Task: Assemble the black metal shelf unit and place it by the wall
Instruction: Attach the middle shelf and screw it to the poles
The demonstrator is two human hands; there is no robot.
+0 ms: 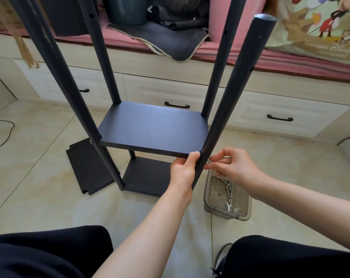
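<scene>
We saw white drawers (pixel 190 97) with dark handles (pixel 177 105), a pink mattress (pixel 118 40), a dark mat (pixel 160 40), a bucket (pixel 128 11) and a cartoon blanket (pixel 318 27).

I count four tall black round metal poles (pixel 233 91) and two flat black rectangular shelf boards (pixel 154 127) fitted on them, plus one loose black panel (pixel 88 167) lying on the floor. One clear plastic box (pixel 226 197) holds hardware too jumbled to count. I see three black drawer handles (pixel 177 105).
</scene>
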